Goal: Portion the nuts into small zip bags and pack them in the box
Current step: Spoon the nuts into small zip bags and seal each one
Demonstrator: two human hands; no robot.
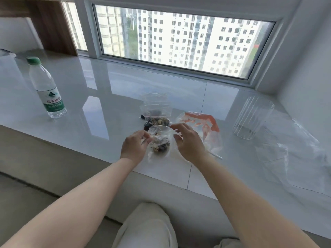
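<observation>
Lap: pale trouser legs at the bottom centre of the frame, both bare forearms reaching up from the lower corners.
Left hand: centre of frame, fingers curled, pinching the left top edge of a small clear zip bag holding mixed nuts.
Right hand: just right of that bag, fingers spread and loosely bent; fingertips at or beside the bag's upper right edge, contact cannot be told.
Held bag: over the near edge of the glossy white tiled sill; dark and pale nuts gathered in its lower half; whether it rests on the sill cannot be told.
Second filled bag: clear zip bag of nuts lying on the sill just behind the held one.
Empty bags: small clear zip bags stacked just beyond the filled one.
Large bag: clear plastic with an orange-red top, lying flat, right of the right hand.
Clear sheet: crumpled transparent plastic at right of frame.
Container: clear ribbed round plastic tub, upright, right of centre, at the sheet's far end.
Bottle: clear plastic water bottle, green cap and label, upright at left, well apart from the bags.
Window: wide, white-framed, across the top; high-rise blocks outside.
Shelf: brown wood unit, upper left.
</observation>
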